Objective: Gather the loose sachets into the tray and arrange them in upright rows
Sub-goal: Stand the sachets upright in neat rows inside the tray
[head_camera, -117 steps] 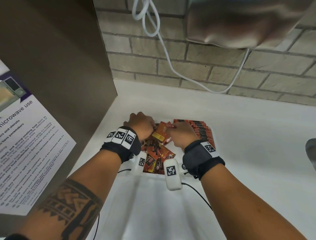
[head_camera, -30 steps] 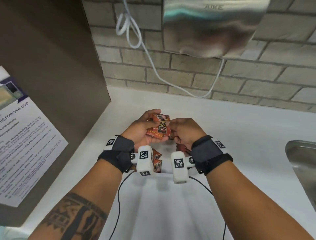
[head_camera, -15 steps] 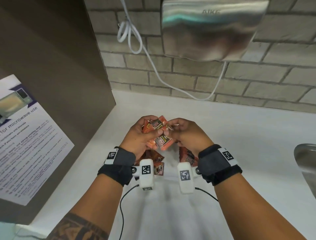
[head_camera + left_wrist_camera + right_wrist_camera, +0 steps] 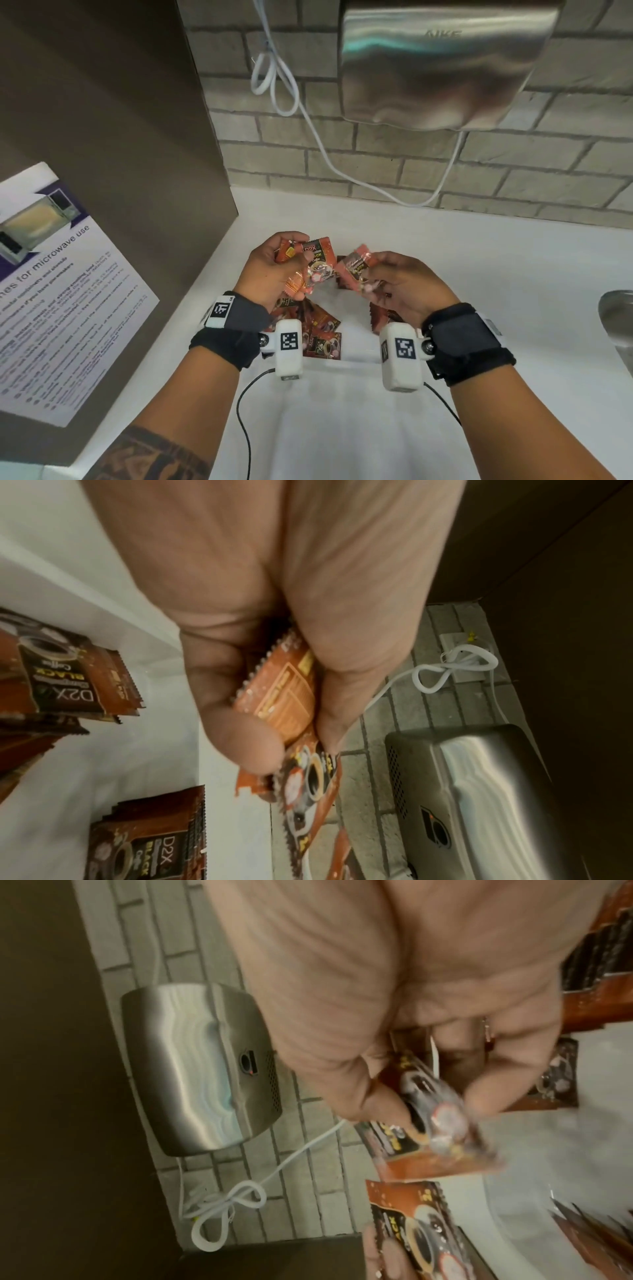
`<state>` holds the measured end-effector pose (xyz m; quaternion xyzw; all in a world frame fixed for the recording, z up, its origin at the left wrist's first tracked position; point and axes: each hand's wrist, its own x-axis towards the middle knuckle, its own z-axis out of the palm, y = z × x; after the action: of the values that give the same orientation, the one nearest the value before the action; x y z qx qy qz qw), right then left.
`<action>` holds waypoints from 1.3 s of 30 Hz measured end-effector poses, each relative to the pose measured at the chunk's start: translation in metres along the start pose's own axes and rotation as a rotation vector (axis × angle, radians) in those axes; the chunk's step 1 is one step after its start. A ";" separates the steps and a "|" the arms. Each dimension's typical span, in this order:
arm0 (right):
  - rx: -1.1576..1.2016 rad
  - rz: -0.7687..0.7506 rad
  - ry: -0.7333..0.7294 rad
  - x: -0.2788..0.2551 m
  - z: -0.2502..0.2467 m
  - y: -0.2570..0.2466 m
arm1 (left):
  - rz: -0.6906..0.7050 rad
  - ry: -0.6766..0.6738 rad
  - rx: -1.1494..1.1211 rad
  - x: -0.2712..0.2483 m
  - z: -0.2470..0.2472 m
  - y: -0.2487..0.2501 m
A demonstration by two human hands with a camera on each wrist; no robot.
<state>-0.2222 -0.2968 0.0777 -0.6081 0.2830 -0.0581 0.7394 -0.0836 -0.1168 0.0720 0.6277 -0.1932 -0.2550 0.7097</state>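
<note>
Left hand (image 4: 270, 270) fingers grip several sachets (image 4: 317, 258); right hand (image 4: 404, 291) fingers pinch one sachet (image 4: 358, 265).

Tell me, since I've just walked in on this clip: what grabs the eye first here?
Two hands raised mid-frame over the white counter, each clutching orange-brown coffee sachets: the left hand holds a fanned bunch, the right hand pinches a few more. Beneath them more sachets lie jumbled. Above, a shiny steel hand dryer hangs on the brick wall with its white cord looped.
</note>
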 end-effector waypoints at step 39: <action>0.088 -0.063 -0.061 -0.014 0.051 -0.007 | -0.111 -0.172 -0.019 -0.008 -0.009 0.009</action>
<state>-0.2070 -0.2484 0.0937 -0.5851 0.2383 -0.0751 0.7715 -0.0835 -0.1041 0.0796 0.6063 -0.2159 -0.3489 0.6812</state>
